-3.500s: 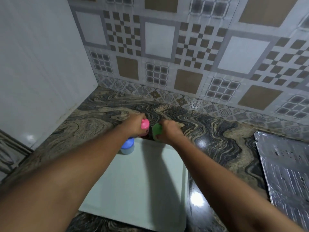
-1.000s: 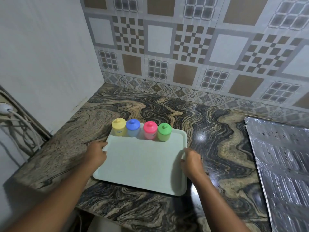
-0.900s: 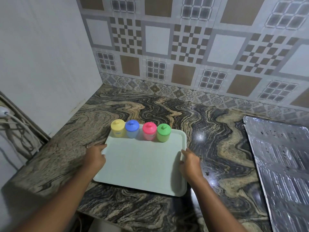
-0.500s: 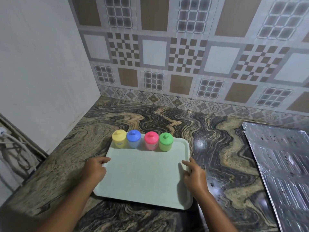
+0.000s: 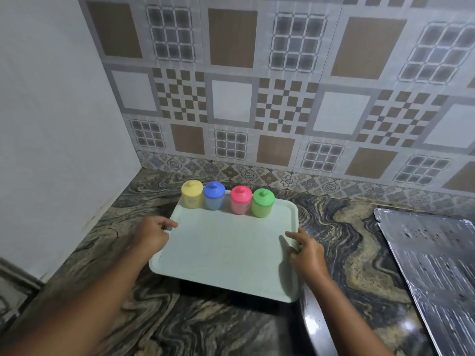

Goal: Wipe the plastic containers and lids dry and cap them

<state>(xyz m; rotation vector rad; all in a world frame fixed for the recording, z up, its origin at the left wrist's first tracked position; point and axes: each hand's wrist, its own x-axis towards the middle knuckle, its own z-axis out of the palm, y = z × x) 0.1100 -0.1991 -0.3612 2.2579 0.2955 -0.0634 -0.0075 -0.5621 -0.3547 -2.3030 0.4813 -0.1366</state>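
Four capped plastic containers stand in a row along the far edge of a pale green tray (image 5: 226, 253): a yellow container (image 5: 192, 197), a blue container (image 5: 213, 199), a pink container (image 5: 240, 203) and a green container (image 5: 262, 206). Each lid matches its body. My left hand (image 5: 151, 233) holds the tray's left rim, with the index finger lying over it. On the opposite side my right hand (image 5: 305, 250) holds the right rim, index finger pointing forward. Neither hand touches a container.
The tray lies on a marbled stone counter (image 5: 347, 240) in a corner between a white side wall (image 5: 51, 124) and a patterned tile wall (image 5: 282, 98). A foil-covered sheet (image 5: 431, 265) lies at the right. The counter's front edge is near my forearms.
3.5 s ago my hands were at the pink and green containers. Since then they took the tray by its sides, and it has slid back toward the tile wall.
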